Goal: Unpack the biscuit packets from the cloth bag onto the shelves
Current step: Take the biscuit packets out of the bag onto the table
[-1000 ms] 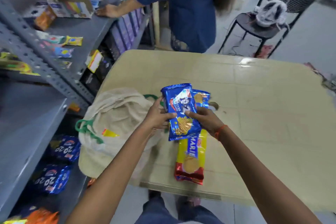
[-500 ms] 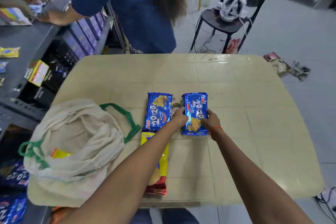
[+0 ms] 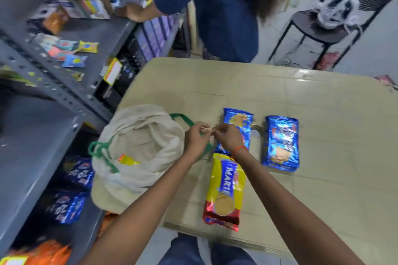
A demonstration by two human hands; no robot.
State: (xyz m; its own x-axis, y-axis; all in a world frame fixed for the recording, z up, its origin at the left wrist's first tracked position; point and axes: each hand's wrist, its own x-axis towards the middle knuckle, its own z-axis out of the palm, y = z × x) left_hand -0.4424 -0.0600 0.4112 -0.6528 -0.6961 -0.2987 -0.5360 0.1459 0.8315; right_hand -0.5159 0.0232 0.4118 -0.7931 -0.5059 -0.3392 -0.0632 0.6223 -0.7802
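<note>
A cream cloth bag (image 3: 140,135) with green handles lies slumped at the table's left edge, and a yellow packet (image 3: 127,159) peeks from its mouth. Three biscuit packets lie flat on the beige table (image 3: 323,114): a blue one (image 3: 238,121), a second blue one (image 3: 281,142) to its right, and a yellow-and-red Marie pack (image 3: 226,191) nearer me. My left hand (image 3: 196,136) and my right hand (image 3: 229,139) meet at the bag's right side, fingers pinched on its green handle. My right hand covers the lower part of the first blue packet.
Grey metal shelves (image 3: 32,157) stand on the left; blue packets (image 3: 78,171) sit on a low shelf and small sachets (image 3: 86,46) higher up. A person in blue (image 3: 215,6) works at the upper shelf behind the table. A black chair (image 3: 323,32) stands at the back right.
Both hands let go of the right blue packet, which stays flat on the table, and moved left to the bag's green handle. The view swung left toward the shelves.
</note>
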